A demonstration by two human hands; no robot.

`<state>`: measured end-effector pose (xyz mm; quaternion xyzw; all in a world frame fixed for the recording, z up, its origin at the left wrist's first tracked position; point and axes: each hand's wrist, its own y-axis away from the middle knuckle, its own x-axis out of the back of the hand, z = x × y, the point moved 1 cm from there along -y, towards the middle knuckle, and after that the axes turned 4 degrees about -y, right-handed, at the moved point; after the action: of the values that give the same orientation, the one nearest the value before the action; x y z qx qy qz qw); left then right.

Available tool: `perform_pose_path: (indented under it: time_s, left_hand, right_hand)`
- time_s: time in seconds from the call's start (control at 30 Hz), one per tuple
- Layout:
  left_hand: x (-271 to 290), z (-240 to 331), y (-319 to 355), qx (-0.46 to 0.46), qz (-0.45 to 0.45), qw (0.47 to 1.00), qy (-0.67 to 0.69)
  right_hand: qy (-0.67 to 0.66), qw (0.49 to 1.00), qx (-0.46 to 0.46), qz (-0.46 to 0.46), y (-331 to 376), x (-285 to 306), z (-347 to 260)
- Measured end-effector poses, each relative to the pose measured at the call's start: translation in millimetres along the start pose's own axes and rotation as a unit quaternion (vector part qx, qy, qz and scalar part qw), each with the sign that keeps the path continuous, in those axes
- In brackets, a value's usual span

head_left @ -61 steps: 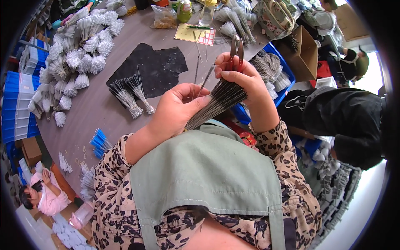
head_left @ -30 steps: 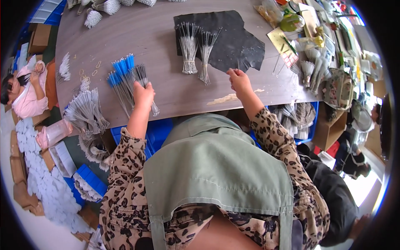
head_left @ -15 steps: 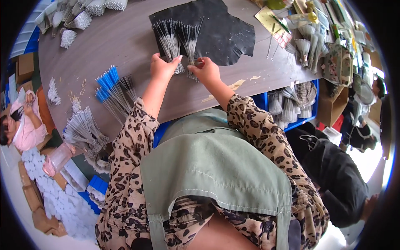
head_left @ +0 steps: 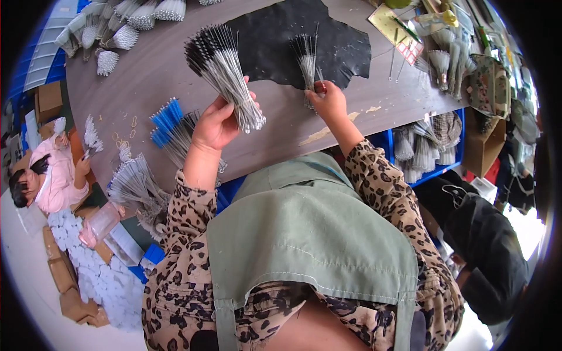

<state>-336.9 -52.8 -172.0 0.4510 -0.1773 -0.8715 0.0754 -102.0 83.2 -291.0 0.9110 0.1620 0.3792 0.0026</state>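
Note:
My left hand [head_left: 215, 124] grips a thick bundle of thin wire brushes with dark bristle tips [head_left: 221, 67], lifted off the table and fanned toward the upper left. My right hand [head_left: 328, 100] pinches the stems of a smaller bundle of the same brushes [head_left: 305, 55], which lies partly on a black leather-like sheet [head_left: 345, 50]. A bundle of blue-tipped brushes [head_left: 168, 126] rests on the brown table [head_left: 281, 126] just left of my left hand.
White-tipped brush bundles [head_left: 126, 23] pile up at the table's far left. More grey bundles [head_left: 132, 184] hang off the near left edge. Blue bins with brushes [head_left: 421, 146] sit under the right side. A person in pink [head_left: 50, 175] sits on the floor at left; cardboard boxes [head_left: 483, 146] stand at right.
My left hand has lifted the thick dark-tipped bundle off the black sheet. My right hand has moved right onto the smaller bundle. The view has shifted slightly.

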Motion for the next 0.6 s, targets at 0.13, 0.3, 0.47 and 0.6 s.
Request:
perform_pose_path:
  time_s: [0.13, 0.3, 0.47, 0.6]
  left_hand:
    - [-47, 36, 20, -0.056, -0.149, 0.986, 0.052]
    - [-62, 63, 21, -0.083, -0.214, 0.973, 0.017]
    - [-82, 64, 40, -0.058, -0.223, 0.971, 0.063]
    - [-90, 57, 42, -0.049, -0.210, 0.974, 0.068]
  right_hand:
    - [-0.069, 0.998, 0.012, 0.001, 7, 25, -44]
    - [-0.148, 0.986, -0.037, -0.062, 23, 45, -82]
    - [-0.216, 0.965, -0.063, -0.136, 50, 62, -112]
    - [-0.245, 0.951, -0.061, -0.178, 62, 78, -123]
